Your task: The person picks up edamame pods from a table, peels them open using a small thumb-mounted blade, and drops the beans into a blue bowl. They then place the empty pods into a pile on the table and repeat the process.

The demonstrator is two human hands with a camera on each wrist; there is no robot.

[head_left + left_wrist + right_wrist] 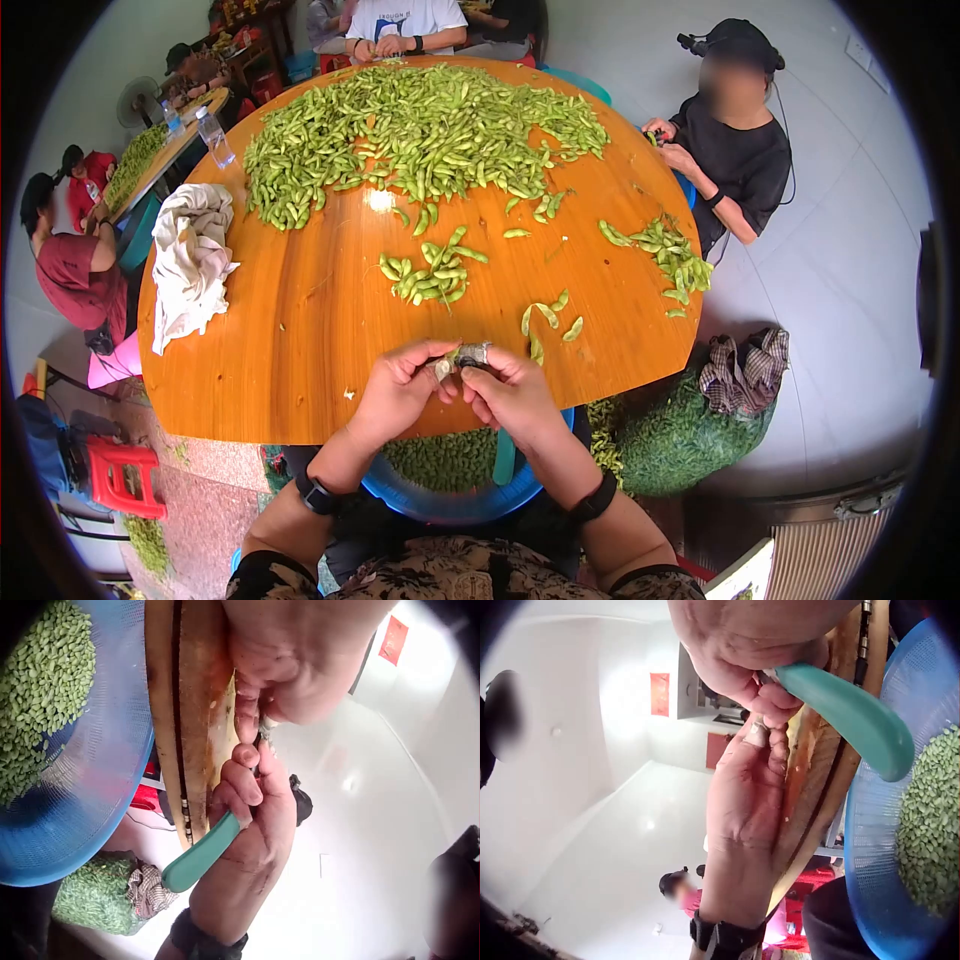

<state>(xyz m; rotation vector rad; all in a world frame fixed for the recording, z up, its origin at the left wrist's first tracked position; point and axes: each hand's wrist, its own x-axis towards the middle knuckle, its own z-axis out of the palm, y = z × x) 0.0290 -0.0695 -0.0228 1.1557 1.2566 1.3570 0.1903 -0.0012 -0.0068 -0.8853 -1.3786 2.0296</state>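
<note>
Both hands meet over the front edge of the round wooden table [330, 380]. My right hand [515, 393] grips a green-handled tool [855, 712]; its handle slants down from the palm and its working end is hidden by the fingers. A grey wrap [475, 352] shows at the right fingertips. With thumb and forefinger, my left hand [400, 392] pinches a small pale-green piece [453, 354], mostly covered; I cannot tell what it is. A whitish cover [757, 734] sits on the left thumb. Below the hands, a blue basket [124, 769] holds shelled green beans [52, 682].
A large heap of bean pods [430, 130] covers the table's far side. Smaller piles [430, 275] lie nearer, with loose pods [540, 318] beside the right hand. A white cloth [190, 260] lies left. A filled green mesh sack [690, 435] stands right. People sit around.
</note>
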